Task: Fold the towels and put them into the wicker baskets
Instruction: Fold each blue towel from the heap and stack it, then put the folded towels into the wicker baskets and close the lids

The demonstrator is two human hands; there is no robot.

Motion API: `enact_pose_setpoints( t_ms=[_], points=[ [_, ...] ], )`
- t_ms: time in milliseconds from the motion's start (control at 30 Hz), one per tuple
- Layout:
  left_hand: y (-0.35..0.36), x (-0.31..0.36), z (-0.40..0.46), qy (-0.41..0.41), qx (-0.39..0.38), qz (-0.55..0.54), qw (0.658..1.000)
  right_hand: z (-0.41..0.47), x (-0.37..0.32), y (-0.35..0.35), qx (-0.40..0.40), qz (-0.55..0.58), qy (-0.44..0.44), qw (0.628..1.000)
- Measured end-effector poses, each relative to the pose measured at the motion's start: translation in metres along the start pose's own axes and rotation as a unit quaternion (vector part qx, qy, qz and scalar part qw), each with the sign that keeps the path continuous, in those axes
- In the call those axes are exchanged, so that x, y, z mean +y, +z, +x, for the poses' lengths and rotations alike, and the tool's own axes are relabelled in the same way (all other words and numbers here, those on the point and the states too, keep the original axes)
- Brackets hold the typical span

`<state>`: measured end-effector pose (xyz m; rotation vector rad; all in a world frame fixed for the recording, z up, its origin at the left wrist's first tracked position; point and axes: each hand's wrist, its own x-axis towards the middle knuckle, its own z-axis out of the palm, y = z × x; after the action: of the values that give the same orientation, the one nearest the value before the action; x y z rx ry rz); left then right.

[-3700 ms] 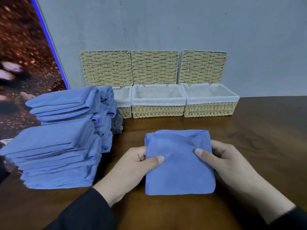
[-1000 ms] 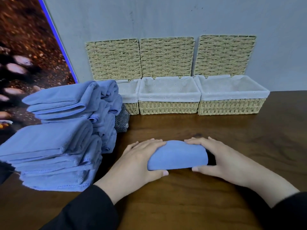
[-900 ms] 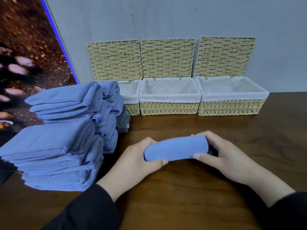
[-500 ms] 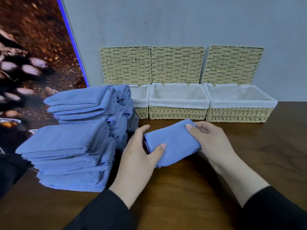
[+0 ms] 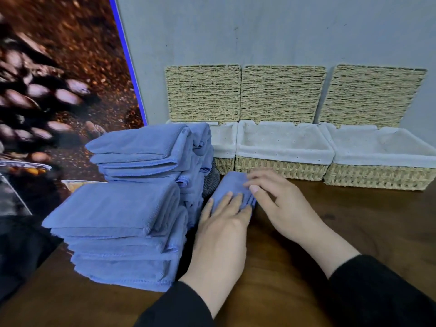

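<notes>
Left hand (image 5: 224, 218), fingers extended and flat, presses on the near end of a small folded blue towel (image 5: 232, 186); right hand (image 5: 280, 204), fingers loosely spread, touches the towel's right edge with thumb and fingertips, not closed around it. The towel lies on the dark wooden table (image 5: 354, 220), just in front of the left wicker basket (image 5: 224, 149) and touching a tall stack of folded blue towels (image 5: 132, 208) to its left. This stack hides most of the left basket's front. A grey knitted item (image 5: 212, 182) shows between stack and basket. The middle basket (image 5: 283, 156) and right basket (image 5: 382, 166), white-lined, stand open, their woven lids (image 5: 280, 93) upright against a grey wall (image 5: 259, 31). A coffee-bean poster (image 5: 59, 79) fills the left.
</notes>
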<state>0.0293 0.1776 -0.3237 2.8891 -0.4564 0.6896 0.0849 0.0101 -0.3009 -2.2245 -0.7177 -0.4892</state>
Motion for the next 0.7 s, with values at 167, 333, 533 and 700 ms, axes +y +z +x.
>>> enact_pose_setpoints(
  t_ms=[167,333,533,700],
  points=[
    [-0.006,0.017,-0.002,-0.071,-0.028,-0.007,0.997,-0.005,-0.002,0.008,-0.059,0.05,0.047,0.996],
    [-0.026,0.034,-0.005,-0.03,0.061,-0.113,0.991,-0.017,0.007,-0.034,0.04,-0.042,0.038,0.998],
    [-0.013,0.091,0.018,0.041,0.081,-0.175,0.98,-0.046,0.064,-0.103,0.127,-0.187,0.089,0.97],
    [0.02,0.119,0.063,0.012,0.047,-0.175,0.983,-0.042,0.094,-0.129,0.157,-0.255,0.172,0.938]
  ],
)
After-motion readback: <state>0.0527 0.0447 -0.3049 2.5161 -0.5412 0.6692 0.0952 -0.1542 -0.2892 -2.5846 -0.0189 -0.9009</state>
